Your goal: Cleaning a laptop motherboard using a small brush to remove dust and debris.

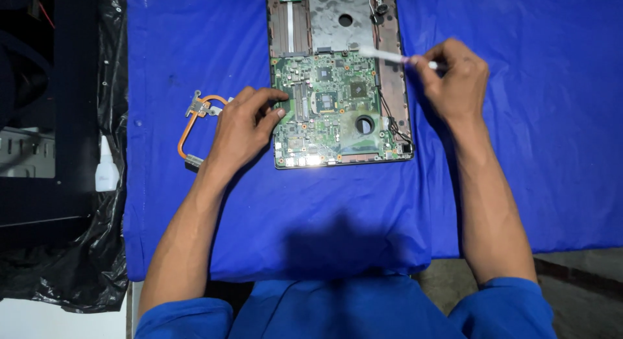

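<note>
Your left hand (243, 128) rests on the left edge of the opened laptop base (339, 76), fingers loosely spread, the fingertips pressing on the green circuit board (328, 108) near its left side. Your right hand (454, 79) hovers just off the right edge of the laptop base, its fingers pressed together and pinching a thin white stick (389, 55) that is blurred; the stick's far tip points left over the upper right part of the circuit board. The laptop base lies in the far middle of the blue cloth (519, 151) that covers the surface, with bare metal panels at its far end and the board at its near end. Just left of your left hand, partly hidden under it, a curved copper heat pipe (188, 128) lies on the cloth. At the far left, off the cloth, a white bottle (106, 170) sits on black plastic sheeting (78, 274).
</note>
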